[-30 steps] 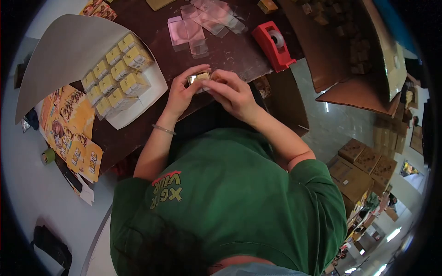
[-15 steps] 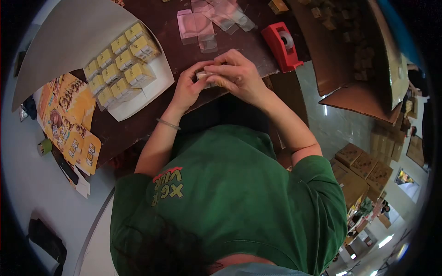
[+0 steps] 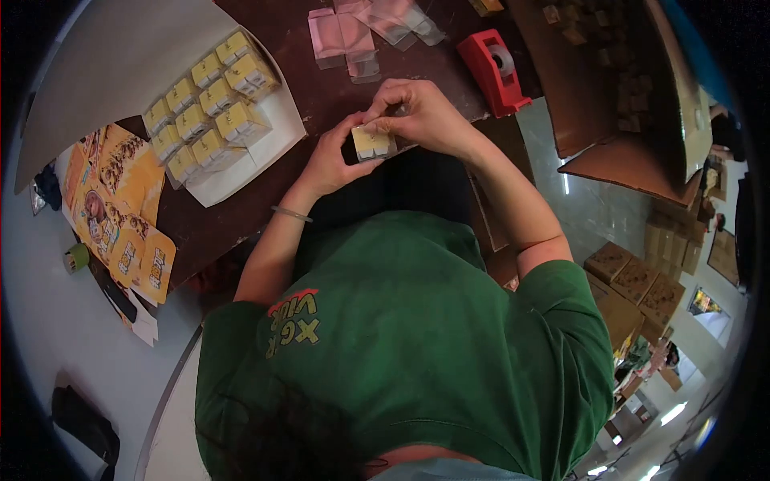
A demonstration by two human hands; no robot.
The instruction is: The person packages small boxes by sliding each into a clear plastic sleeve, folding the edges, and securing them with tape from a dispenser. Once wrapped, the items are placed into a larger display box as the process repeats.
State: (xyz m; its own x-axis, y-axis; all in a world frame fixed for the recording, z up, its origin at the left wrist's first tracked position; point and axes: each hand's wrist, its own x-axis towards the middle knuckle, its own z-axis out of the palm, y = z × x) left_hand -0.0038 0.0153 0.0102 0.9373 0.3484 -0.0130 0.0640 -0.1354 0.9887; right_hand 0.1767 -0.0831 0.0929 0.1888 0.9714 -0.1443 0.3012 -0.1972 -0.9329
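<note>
A small box (image 3: 372, 144) with a yellow face and a pale, clear-looking edge is held over the near edge of the table. My left hand (image 3: 333, 159) wraps round its left side, thumb along the bottom. Above it, my right hand (image 3: 417, 112) has thumb and fingers pinched at the box's upper edge; whether they grip a flap there is hard to see. Left of my hands, several similar yellow boxes (image 3: 216, 98) stand in rows on a white carton sheet (image 3: 269, 156). Flat clear-and-pink box blanks (image 3: 341, 36) lie beyond my hands.
A red tape dispenser (image 3: 495, 76) stands at the table's right side. Beside it is a large open cardboard carton (image 3: 634, 172) with small boxes inside. Orange printed cardboard (image 3: 120, 216) lies at the left. Stacked brown cartons (image 3: 634, 293) are on the floor at right.
The small box has turned so its yellow face now shows. My right hand has shifted its fingers from around the box to its upper edge.
</note>
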